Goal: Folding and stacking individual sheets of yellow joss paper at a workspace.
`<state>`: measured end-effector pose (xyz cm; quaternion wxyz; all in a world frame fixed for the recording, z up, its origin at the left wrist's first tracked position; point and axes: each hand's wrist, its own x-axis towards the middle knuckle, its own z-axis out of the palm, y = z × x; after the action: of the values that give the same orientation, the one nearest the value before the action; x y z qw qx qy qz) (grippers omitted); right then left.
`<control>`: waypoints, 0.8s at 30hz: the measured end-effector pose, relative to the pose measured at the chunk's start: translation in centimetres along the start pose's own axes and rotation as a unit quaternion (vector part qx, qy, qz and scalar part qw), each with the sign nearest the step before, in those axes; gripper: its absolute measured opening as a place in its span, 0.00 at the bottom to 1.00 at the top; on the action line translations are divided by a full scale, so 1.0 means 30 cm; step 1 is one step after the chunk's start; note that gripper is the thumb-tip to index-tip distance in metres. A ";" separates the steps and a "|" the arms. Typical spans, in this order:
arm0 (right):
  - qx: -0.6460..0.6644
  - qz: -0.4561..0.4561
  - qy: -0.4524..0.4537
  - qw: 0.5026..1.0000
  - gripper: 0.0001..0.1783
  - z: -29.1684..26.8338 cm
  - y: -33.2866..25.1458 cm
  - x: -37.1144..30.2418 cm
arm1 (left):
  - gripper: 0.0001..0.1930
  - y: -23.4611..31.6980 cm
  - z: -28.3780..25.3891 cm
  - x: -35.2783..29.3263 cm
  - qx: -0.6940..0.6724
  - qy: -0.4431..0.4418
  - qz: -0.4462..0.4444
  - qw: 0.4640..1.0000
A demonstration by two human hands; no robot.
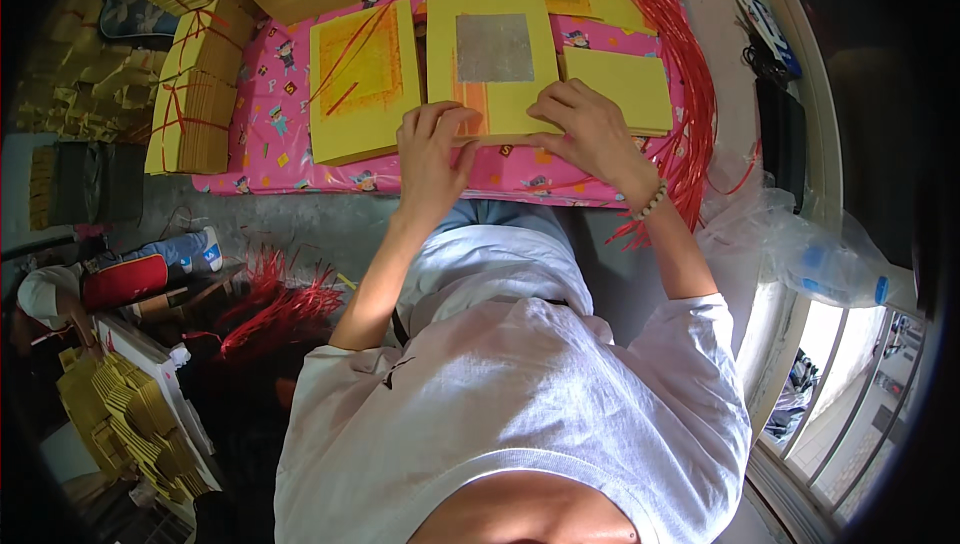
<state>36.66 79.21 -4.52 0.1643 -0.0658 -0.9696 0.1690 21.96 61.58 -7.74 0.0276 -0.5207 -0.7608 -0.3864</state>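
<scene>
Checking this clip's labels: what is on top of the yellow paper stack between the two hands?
The top of the yellow paper stack bears a grey square and an orange band. The left hand and right hand hide parts of its near edge.

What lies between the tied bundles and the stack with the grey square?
The head view shows a yellow stack with red strips across it, on the pink cover.

Matt yel. paper stack (512,99) w/ dull foil-like patch (495,47), glossy plastic-lkg tbl cover (300,172), shiny plastic-lkg red strands (697,94).
</scene>
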 end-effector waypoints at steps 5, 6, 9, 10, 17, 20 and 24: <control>0.032 0.016 -0.025 0.999 0.10 -0.010 0.021 0.014 | 0.10 -0.050 -0.023 0.016 -0.061 -0.027 0.001 0.998; 0.045 0.025 -0.021 0.998 0.09 -0.014 0.020 0.018 | 0.10 -0.053 -0.024 0.016 -0.060 -0.026 0.001 0.998; 0.081 0.028 -0.005 0.996 0.08 -0.007 0.032 0.025 | 0.08 -0.063 -0.023 0.017 -0.115 -0.020 -0.016 0.993; 0.104 0.024 0.008 0.994 0.08 -0.002 0.037 0.027 | 0.07 -0.067 -0.021 0.019 -0.121 -0.021 -0.022 0.992; 0.207 0.108 -0.007 0.972 0.07 0.008 0.048 0.038 | 0.06 -0.049 -0.047 0.050 -0.086 -0.038 -0.033 0.995; 0.228 0.144 -0.020 0.963 0.07 0.008 0.044 0.043 | 0.04 -0.043 -0.044 0.055 -0.101 -0.036 -0.061 0.992; 0.245 0.166 -0.019 0.955 0.07 0.011 0.039 0.046 | 0.04 -0.047 -0.040 0.060 -0.103 -0.033 -0.072 0.992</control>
<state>35.33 80.45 -4.80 0.1267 -0.1805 -0.8768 0.4273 19.55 62.01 -6.89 -0.0789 -0.4773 -0.7527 -0.4465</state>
